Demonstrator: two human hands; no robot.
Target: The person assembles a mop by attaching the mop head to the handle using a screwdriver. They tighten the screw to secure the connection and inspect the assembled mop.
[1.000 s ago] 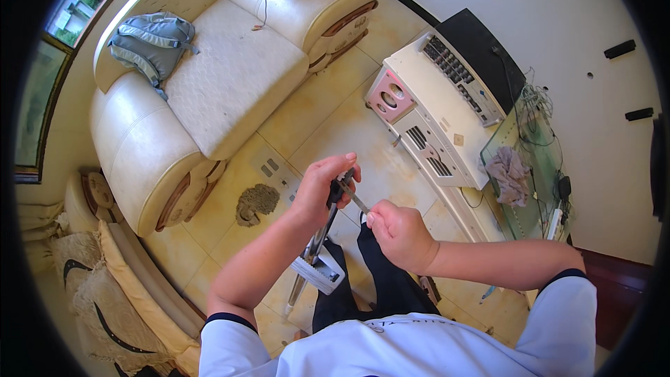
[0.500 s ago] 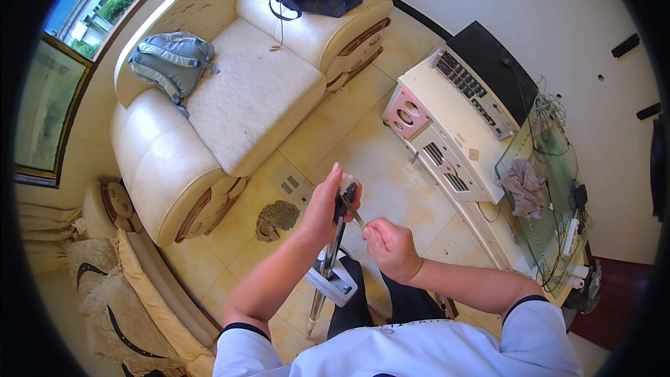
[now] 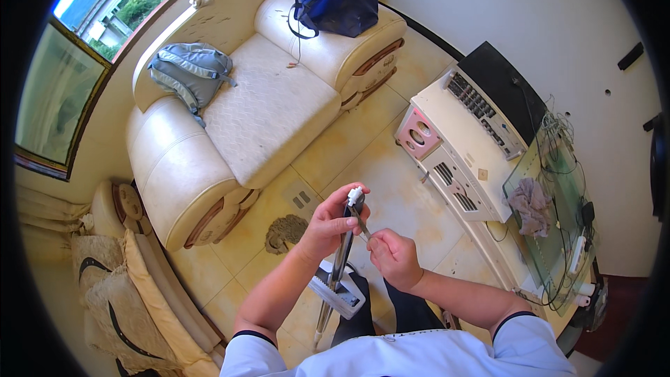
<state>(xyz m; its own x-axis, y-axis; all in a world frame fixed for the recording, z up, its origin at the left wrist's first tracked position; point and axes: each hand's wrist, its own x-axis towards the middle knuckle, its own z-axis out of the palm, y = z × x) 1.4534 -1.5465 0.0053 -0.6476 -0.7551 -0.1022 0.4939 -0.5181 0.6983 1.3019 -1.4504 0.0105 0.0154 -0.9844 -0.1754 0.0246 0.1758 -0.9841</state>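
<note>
My left hand point(image 3: 326, 227) is wrapped round the upper end of a long pole point(image 3: 340, 262), its thumb toward the right hand. A small white fitting point(image 3: 355, 194) caps the pole beside a dark part. Pinched in my right hand point(image 3: 394, 258) is a thin, narrow tool point(image 3: 363, 227), its tip against the dark part near the pole's top; its exact kind is too small to make out. Lower down, a white plastic piece with a toothed edge point(image 3: 340, 292) sits around or behind the pole, above my legs. The pole's lower end slants down toward the floor.
A cream sofa point(image 3: 279, 105) holds a grey-blue backpack point(image 3: 192, 73) and a dark blue bag point(image 3: 342, 3). To the right stand a white cabinet point(image 3: 464, 160) and a glass top point(image 3: 558, 202) with cables and a cloth point(image 3: 530, 206). A brown clump point(image 3: 285, 232) lies on the tiles.
The white fitting at the pole's top has come into sight as my left hand turned and its fingers shifted. Both hands stay close together; the whole view has shifted slightly.
</note>
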